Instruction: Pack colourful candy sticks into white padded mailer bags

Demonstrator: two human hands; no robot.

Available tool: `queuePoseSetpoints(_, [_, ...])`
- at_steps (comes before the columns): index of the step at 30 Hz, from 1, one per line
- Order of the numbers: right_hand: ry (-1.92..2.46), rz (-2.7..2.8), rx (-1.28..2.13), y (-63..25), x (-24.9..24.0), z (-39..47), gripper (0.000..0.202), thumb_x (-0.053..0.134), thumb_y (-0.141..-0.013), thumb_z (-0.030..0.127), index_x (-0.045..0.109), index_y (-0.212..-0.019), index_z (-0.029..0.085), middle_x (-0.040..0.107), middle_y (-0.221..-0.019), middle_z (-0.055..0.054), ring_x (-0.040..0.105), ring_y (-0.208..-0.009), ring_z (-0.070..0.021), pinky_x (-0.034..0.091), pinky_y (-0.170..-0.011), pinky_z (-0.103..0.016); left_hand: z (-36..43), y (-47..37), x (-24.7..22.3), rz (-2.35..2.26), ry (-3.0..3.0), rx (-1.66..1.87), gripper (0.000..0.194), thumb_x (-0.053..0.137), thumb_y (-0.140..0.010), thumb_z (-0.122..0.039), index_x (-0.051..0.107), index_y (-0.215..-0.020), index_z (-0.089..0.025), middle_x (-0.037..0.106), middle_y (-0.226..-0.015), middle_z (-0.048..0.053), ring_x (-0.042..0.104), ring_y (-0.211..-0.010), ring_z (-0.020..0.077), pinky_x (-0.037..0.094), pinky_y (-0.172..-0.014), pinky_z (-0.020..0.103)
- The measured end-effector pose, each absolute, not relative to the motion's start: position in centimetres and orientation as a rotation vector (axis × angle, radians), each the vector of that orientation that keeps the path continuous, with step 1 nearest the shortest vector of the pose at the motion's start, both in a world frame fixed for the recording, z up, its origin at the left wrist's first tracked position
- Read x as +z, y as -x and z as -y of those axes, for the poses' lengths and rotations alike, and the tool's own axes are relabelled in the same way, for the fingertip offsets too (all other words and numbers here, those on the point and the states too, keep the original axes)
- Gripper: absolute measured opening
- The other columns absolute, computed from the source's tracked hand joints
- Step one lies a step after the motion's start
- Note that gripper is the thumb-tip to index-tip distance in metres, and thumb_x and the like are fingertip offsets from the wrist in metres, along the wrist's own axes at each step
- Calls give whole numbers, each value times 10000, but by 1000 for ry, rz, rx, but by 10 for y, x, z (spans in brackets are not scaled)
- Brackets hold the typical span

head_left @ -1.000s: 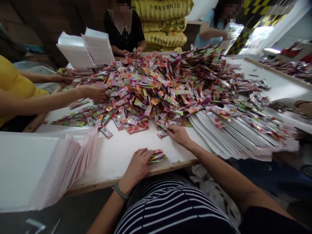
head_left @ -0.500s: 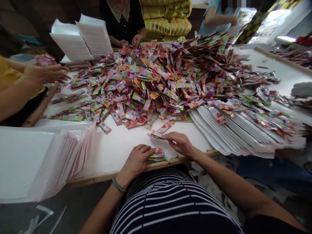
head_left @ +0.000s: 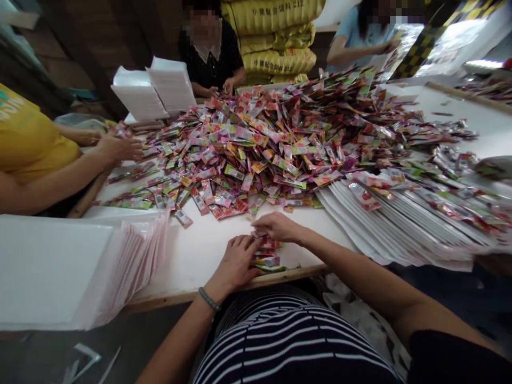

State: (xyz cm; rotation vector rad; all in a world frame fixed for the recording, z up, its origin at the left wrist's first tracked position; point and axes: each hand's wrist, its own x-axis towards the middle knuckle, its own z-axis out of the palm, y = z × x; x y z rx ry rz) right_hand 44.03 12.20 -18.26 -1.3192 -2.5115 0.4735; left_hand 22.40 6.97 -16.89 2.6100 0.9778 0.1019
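Observation:
Small colourful packets (head_left: 267, 261) lie in a short overlapping row at the near edge of the white table (head_left: 196, 256). My left hand (head_left: 239, 262) rests against the left side of this row, its fingers close together on the packets. My right hand (head_left: 276, 226) is at the far end of the row, fingertips pinched on a packet that they mostly cover. Beyond my hands rises a large heap of similar packets (head_left: 256, 144), with a few loose ones at its near edge.
White padded bags (head_left: 140, 256) stand fanned at the left. More bags (head_left: 384, 218) lie at the right under packets. Two bag stacks (head_left: 172, 85) stand at the back left. A person in yellow (head_left: 36, 154) is at the left; two others sit behind the heap.
My right hand has moved left and down to the row, bringing its packet beside my left hand. The view has shifted, and more of the person in yellow shows.

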Motion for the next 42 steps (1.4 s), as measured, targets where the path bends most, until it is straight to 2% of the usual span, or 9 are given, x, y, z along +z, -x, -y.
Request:
queuePoseSetpoints(5, [1522, 2561, 44, -432, -170, -152, 233, 498, -904, 109, 724, -921, 167, 700, -940, -135, 528, -971, -261, 343, -864, -396, -67, -214, -172, -1113, -2618, 170, 761, 841, -632, -415, 557, -1308, -213, 435, -1388, 186, 422, -1264, 370, 383, -1036, 541])
queuePoseSetpoints(10, [1372, 2621, 181, -434, -189, -138, 156, 599, -885, 229, 710, -794, 170, 661, -849, -107, 494, -931, -242, 331, -864, -392, -69, -215, -176, -1068, -2586, 175, 668, 836, -646, -387, 604, -1261, -269, 351, -1457, 164, 370, -1321, 387, 370, -1063, 570])
queuePoseSetpoints(14, [1386, 2307, 466, -439, -214, -106, 198, 552, -933, 270, 722, -935, 168, 636, -981, -99, 529, -901, -194, 403, -826, -323, -72, -224, -180, -1001, -2574, 186, 590, 819, -676, -360, 625, -1222, -246, 186, -1570, 150, 199, -1436, 422, 257, -1141, 613])
queuePoseSetpoints(21, [1299, 2277, 585, -468, -220, -94, 310, 615, -903, 391, 718, -1141, 220, 651, -1071, -101, 564, -977, -217, 429, -890, -354, -76, -227, -182, -977, -2563, 115, 551, 794, -714, -361, 629, -1227, -247, 113, -1610, 155, 118, -1471, 436, 205, -1151, 638])
queuePoseSetpoints(27, [1326, 2306, 557, -443, -212, -106, 186, 636, -889, 300, 765, -966, 192, 686, -928, -94, 576, -894, -203, 441, -844, -332, -79, -232, -179, -1061, -2594, 62, 507, 806, -701, -371, 639, -1164, -252, 161, -1615, 150, 96, -1483, 422, 96, -1137, 690])
queuePoseSetpoints(31, [1155, 2451, 685, -434, -201, -86, 266, 519, -938, 255, 727, -1095, 202, 685, -1121, -98, 583, -1062, -214, 432, -948, -373, -83, -231, -178, -1045, -2516, 0, 590, 772, -740, -365, 527, -1250, -195, 440, -1462, 177, 318, -1415, 353, 218, -1137, 622])
queuePoseSetpoints(34, [1122, 2549, 714, -435, -195, -63, 554, 566, -911, 370, 487, -1415, 155, 501, -1441, -150, 476, -1291, -252, 385, -1055, -418, -89, -231, -183, -1029, -2518, 127, 537, 722, -786, -312, 481, -1240, -158, 573, -1287, 149, 489, -1262, 296, 323, -1103, 530])
queuePoseSetpoints(37, [1287, 2619, 546, -427, -198, -49, 870, 628, -851, 514, 278, -1518, 79, 326, -1539, -240, 343, -1401, -335, 364, -1066, -494, -93, -235, -190, -1021, -2522, 233, 561, 694, -799, -290, 438, -1277, -146, 575, -1269, 153, 529, -1200, 295, 390, -1055, 500])
queuePoseSetpoints(42, [1250, 2706, 233, -416, -217, -49, 593, 513, -949, 418, 385, -1468, 162, 426, -1498, -185, 409, -1364, -308, 440, -960, -460, -73, -222, -158, -1071, -2583, 354, 706, 690, -786, -234, 361, -1402, -130, 506, -1388, 208, 482, -1297, 312, 431, -1055, 485])
